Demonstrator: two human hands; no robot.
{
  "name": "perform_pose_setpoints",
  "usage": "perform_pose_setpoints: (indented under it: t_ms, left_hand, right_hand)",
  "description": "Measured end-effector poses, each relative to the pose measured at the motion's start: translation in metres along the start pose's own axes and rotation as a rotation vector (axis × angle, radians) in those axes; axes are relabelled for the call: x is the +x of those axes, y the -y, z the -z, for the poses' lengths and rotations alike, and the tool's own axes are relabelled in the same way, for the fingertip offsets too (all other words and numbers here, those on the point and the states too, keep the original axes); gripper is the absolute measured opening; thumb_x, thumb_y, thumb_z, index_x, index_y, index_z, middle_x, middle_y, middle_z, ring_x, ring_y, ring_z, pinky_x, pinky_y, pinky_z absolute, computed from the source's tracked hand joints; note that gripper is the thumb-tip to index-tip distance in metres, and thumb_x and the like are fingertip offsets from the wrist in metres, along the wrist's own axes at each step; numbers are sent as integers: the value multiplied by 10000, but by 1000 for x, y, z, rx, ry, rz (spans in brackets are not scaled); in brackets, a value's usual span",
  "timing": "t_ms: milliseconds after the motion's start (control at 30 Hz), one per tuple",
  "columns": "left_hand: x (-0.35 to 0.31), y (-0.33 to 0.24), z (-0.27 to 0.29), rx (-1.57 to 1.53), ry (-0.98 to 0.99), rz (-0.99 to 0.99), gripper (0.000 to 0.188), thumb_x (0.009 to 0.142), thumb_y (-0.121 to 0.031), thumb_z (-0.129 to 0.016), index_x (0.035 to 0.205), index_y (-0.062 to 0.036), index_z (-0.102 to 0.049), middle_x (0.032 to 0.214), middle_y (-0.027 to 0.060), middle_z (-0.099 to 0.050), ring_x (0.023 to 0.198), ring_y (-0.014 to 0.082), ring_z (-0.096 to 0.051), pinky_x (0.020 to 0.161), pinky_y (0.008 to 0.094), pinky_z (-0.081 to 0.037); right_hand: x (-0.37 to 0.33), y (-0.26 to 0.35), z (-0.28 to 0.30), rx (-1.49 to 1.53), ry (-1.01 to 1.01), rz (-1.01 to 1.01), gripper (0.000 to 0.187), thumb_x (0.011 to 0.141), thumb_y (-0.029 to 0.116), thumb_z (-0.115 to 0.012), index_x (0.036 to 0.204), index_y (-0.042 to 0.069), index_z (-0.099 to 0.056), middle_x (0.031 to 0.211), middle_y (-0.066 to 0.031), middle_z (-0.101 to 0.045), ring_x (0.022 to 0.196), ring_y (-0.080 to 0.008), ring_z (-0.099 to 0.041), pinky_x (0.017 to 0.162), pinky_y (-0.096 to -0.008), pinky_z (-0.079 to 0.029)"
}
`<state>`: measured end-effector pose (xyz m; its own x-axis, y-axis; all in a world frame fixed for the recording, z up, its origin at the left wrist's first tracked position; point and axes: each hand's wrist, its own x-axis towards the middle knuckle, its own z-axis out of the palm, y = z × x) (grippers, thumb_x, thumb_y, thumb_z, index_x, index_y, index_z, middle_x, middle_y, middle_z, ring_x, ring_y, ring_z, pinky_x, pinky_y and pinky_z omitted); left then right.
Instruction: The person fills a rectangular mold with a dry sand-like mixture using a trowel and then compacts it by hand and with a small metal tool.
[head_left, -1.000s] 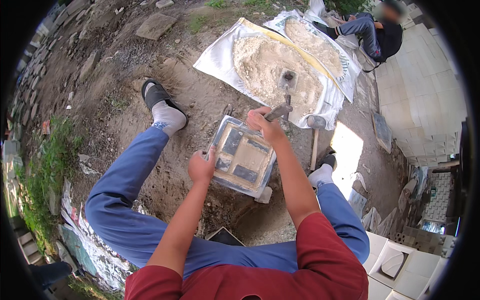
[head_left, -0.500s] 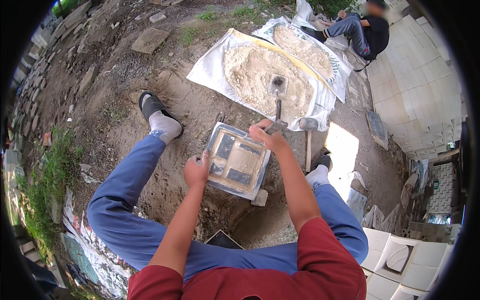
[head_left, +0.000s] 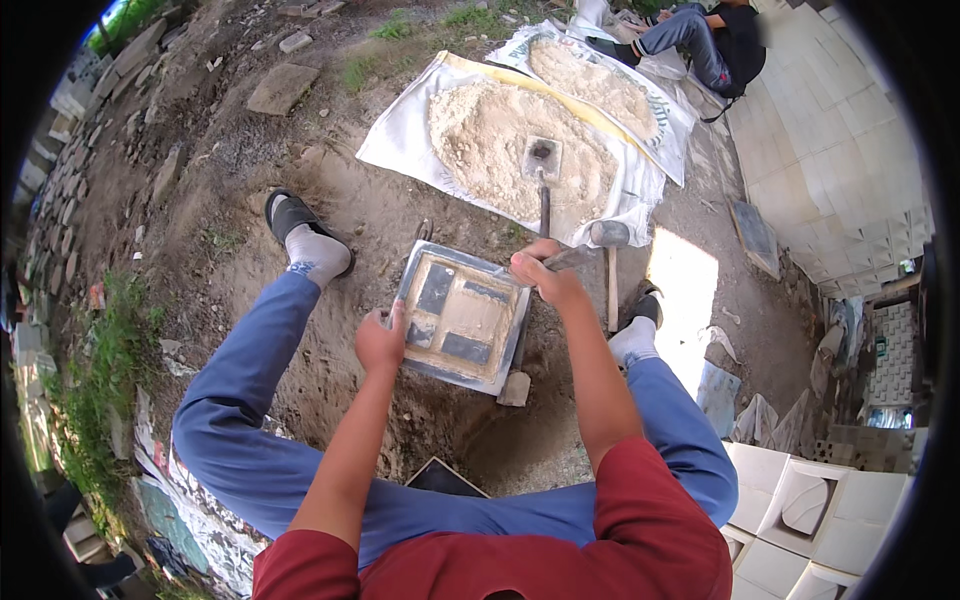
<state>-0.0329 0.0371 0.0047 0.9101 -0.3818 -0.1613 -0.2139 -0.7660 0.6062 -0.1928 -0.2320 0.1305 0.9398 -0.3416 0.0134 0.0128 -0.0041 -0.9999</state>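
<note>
A square grey metal mould [head_left: 388, 368] lies tilted between my legs, with sandy tan mix around dark raised rectangles inside it. My left hand [head_left: 381, 338] is closed on its left edge, thumb along the rim. Just off the mould's far right corner, my right hand [head_left: 548, 274] is wrapped round a grey, flat-bladed tool [head_left: 571, 258] that points right; its exact kind is unclear. A mallet [head_left: 611, 234] with a pale wooden handle lies right of that hand. Beyond, a small square-bladed shovel [head_left: 541, 158] rests on a pile of tan mix [head_left: 470, 120].
The pile lies on a white sack sheet [head_left: 390, 148], with a second pile [head_left: 590, 85] behind it. Another person [head_left: 690, 45] sits at the far right by stacked pale blocks [head_left: 820, 130]. A small block [head_left: 514, 389] touches the mould's near right corner. More patterned blocks [head_left: 800, 505] stand lower right.
My right hand and its tool have moved slightly right, away from the mould's corner. My left hand keeps its hold on the edge. The whole view has shifted a little.
</note>
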Motion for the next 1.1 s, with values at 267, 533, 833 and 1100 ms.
perform_pose_setpoints:
  t_ms: [267, 533, 833, 1100]
  left_hand:
    - [3, 2, 0, 67, 37, -41, 607, 975, -598, -600, 944, -7, -735, 987, 229, -720, 923, 432, -685, 795, 518, -537]
    - [4, -1, -2, 47, -13, -86, 612, 964, -593, -612, 914, 6, -727, 958, 233, -706, 903, 439, -680, 780, 527, -529]
    - [5, 3, 0, 23, 10, -55, 612, 967, -601, -606, 880, -4, -712, 961, 223, -705, 914, 434, -681, 787, 523, -530]
    - [6, 5, -2, -42, 2, -41, 598, 973, -585, -611, 875, -2, -709, 951, 222, -703, 897, 436, -677, 780, 527, -528]
  right_hand:
    - [1, -10, -17, -35, -20, -16, 500, 1028, 317, -650, 612, 76, -512, 551, 76, -395, 523, -57, -320, 502, -322, -255]
    - [4, -17, -17, -36, -113, -27, 382, 1016, 302, -685, 740, 40, -653, 600, 77, -493, 559, -37, -403, 512, -295, -308]
    - [33, 4, -46, -46, -116, -87, 489, 1050, 194, -601, 610, 94, -411, 572, 60, -338, 538, -75, -271, 517, -318, -209]
    - [41, 2, -43, -70, -1, -52, 516, 1052, 193, -588, 599, 99, -360, 566, 58, -295, 527, -88, -237, 520, -325, -194]
